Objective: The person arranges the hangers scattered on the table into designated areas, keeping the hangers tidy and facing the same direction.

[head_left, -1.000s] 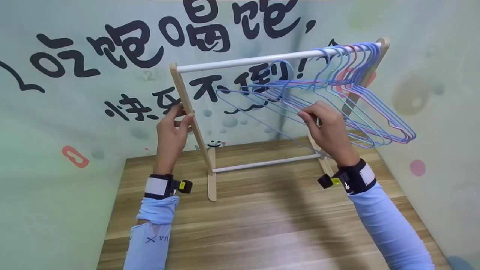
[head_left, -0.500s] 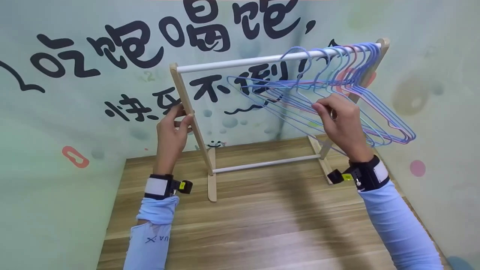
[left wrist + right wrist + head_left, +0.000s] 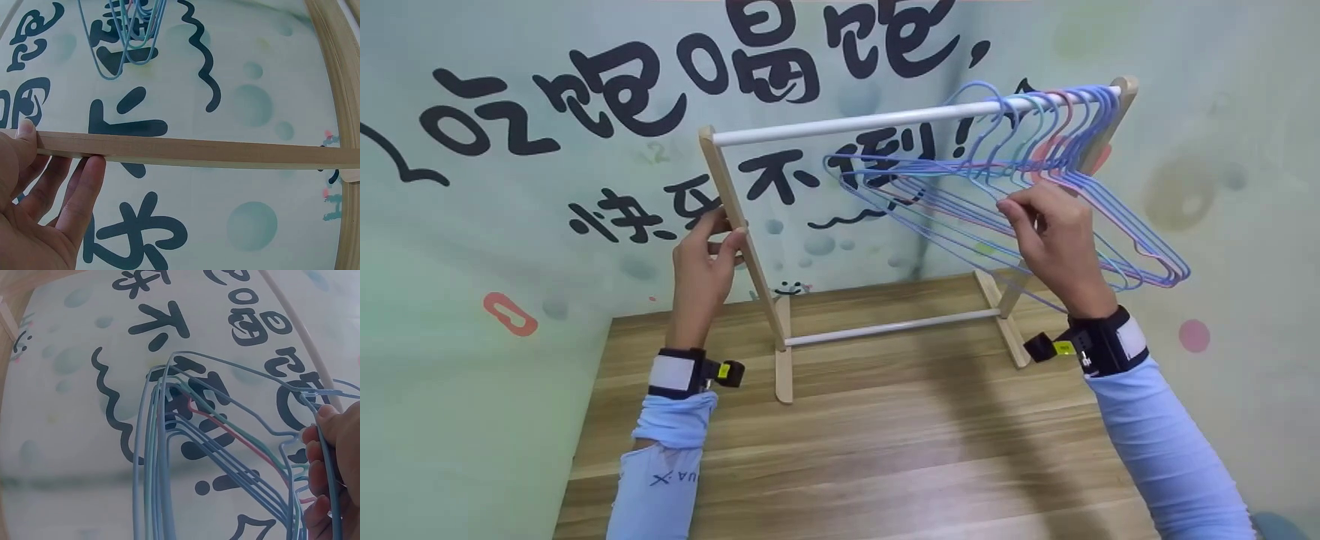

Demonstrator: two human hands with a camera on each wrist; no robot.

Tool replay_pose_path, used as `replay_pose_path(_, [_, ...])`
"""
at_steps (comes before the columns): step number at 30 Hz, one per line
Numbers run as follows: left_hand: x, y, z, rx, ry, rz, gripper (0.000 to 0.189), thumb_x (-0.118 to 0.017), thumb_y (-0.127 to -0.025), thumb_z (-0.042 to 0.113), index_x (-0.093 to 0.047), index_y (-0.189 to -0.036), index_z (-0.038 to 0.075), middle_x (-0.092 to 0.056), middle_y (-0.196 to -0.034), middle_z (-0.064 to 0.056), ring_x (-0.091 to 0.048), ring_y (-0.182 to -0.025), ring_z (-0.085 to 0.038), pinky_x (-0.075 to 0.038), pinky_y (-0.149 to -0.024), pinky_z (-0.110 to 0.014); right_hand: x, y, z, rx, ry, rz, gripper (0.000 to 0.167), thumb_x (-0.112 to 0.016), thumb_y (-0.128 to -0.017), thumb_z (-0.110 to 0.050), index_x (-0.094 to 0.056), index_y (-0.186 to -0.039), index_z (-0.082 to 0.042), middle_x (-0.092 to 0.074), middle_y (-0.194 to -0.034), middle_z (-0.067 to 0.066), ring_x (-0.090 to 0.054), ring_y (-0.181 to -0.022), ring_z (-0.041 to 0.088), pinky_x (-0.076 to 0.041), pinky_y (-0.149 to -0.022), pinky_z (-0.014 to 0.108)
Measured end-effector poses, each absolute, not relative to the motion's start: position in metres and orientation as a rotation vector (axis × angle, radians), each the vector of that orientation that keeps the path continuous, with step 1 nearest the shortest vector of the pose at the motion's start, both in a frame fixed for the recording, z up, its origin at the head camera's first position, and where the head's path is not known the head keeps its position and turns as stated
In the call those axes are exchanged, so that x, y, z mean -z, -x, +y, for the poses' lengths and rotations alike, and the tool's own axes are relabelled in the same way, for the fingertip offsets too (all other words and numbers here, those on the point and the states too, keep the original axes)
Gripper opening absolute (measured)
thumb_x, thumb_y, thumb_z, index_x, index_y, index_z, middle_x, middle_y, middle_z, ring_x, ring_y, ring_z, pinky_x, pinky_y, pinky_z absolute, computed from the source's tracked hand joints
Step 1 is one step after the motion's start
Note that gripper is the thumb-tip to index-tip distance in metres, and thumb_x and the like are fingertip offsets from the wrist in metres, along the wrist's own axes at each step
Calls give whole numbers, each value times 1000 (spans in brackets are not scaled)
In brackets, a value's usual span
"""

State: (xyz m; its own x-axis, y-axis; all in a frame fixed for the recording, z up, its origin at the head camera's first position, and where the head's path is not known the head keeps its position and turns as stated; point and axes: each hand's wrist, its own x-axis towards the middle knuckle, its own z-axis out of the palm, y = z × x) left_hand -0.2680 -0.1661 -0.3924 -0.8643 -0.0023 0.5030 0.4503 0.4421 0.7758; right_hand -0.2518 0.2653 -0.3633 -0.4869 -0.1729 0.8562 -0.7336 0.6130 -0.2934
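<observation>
A small clothes rack has a white top rod (image 3: 840,124) between two wooden posts. My left hand (image 3: 699,274) holds the left post (image 3: 761,281), thumb on the near side and fingers behind, as the left wrist view also shows. My right hand (image 3: 1061,236) pinches a blue wire hanger (image 3: 236,370) at its body, below the neck. That hanger's hook arches over the rod, leftmost in the row. Right beside it, several blue, green and pink hangers (image 3: 1144,240) hang bunched toward the right post. Part of the held hanger is hidden behind my right hand.
A white lower bar (image 3: 892,328) joins the rack's wooden feet (image 3: 784,375). The rack stands on a wood-grain surface (image 3: 870,435), close to a pale wall (image 3: 532,232) with large black lettering. Another wall (image 3: 1245,247) rises at the right.
My right hand has moved right and slightly up with the blue hanger, whose hook rose from below the rod to over it, then slid toward the other hangers. My left hand stays put.
</observation>
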Motion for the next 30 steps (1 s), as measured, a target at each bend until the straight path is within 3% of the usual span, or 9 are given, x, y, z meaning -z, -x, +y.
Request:
replay_pose_path(9, [391,267,-167,1417,369,-2275,44,-63,-103,27,-57,-140,5,-65,-119,-11,-69,-91,-22,-61,-79,-29,374,253,265,-826,-698,-2064,3,-71,-93,3,-72,-94,1,-59,-77,10,-46,-68,15,-32,-58,21])
replay_pose_path(19, [392,267,-166,1427,368,-2277,45,-63,-102,29,-57,-141,6,-65,-119,-11,-68,-92,-24,-61,-80,-36,383,256,264,-835,-675,-2042,6,-71,-90,9,-70,-91,3,-59,-75,13,-45,-66,18,-30,-59,19])
replay_pose_path(30, [391,266,-166,1429,365,-2272,45,-63,-103,26,-56,-141,4,-65,-118,-13,-69,-92,-23,-61,-80,-31,384,252,268,-862,-646,-2049,6,-71,-91,8,-72,-92,2,-61,-77,12,-46,-67,17,-30,-58,20])
